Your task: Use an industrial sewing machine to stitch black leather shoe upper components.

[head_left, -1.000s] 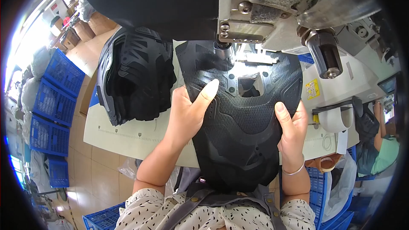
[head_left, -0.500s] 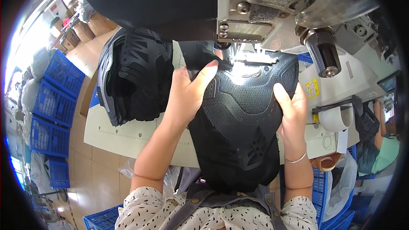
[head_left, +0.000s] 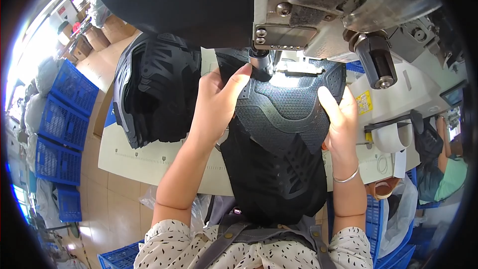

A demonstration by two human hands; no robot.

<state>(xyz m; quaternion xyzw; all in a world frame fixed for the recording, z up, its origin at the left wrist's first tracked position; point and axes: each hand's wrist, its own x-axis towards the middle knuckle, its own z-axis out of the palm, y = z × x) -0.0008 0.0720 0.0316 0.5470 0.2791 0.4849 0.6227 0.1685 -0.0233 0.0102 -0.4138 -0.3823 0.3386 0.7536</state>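
A black textured panel (head_left: 286,109) with a moulded pattern lies under the lit presser foot (head_left: 300,71) of a sewing machine (head_left: 286,37). Its lower part hangs over the table edge onto my lap. My left hand (head_left: 219,99) grips the panel's left edge beside the foot, thumb on top and fingers partly hidden beneath. On the right edge, my right hand (head_left: 339,119) pinches the panel with its thumb on the surface and its other fingers underneath. The needle itself cannot be made out in the bright light.
A stack of similar black panels (head_left: 159,89) stands on the left of the pale table (head_left: 139,157). Blue crates (head_left: 64,119) line the floor at left. A white roll-shaped part (head_left: 393,138) sits at right, and another person in green (head_left: 450,177) is beyond it.
The panel has slid a little away from me under the presser foot, and its surface has creased differently. Both hands keep their hold, the left shifting slightly up and left.
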